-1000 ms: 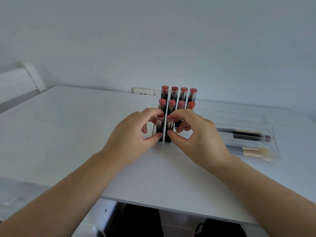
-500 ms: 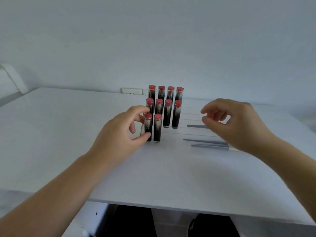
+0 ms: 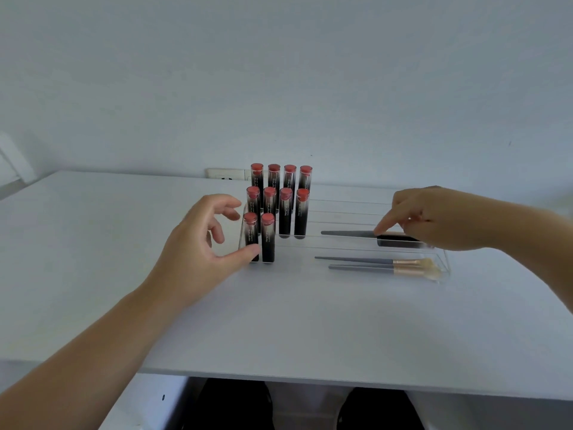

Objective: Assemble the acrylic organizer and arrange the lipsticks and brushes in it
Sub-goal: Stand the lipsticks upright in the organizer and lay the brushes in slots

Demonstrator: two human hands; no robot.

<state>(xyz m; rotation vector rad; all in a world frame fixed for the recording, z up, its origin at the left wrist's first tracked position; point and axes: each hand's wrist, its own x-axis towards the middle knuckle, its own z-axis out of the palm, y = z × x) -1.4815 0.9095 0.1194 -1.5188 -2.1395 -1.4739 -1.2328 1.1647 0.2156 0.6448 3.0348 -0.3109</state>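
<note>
**Organizer stocked: ten lipsticks upright, brushes in side trays**

Tabletop (image 3: 124, 243): white, carried the whole set-up against the wall. Acrylic organizer (image 3: 445, 262) stood assembled mid-tabletop, a stepped rack on its left side and long clear trays on its right. Judged largely complete: no loose panels seen.

Lipsticks (image 3: 285, 209): ten upright in three tiers, four at the back, four in the middle, two in front. The front row looked to have room on its right, so more may be due; none lay loose in view.

Brushes (image 3: 400, 265): two pale-bristled ones lay in the near tray; a dark-headed brush (image 3: 400, 242) lay in the next tray back.

Left hand (image 3: 201, 246): fingers spread, thumb touching the front-left lipstick, gripping nothing. Right hand (image 3: 440, 217): forefinger pressed onto the dark-headed brush's handle, other fingers curled, no grasp.

Writing: pale vertical lettering on each lipstick barrel, too small to read reliably.
</note>
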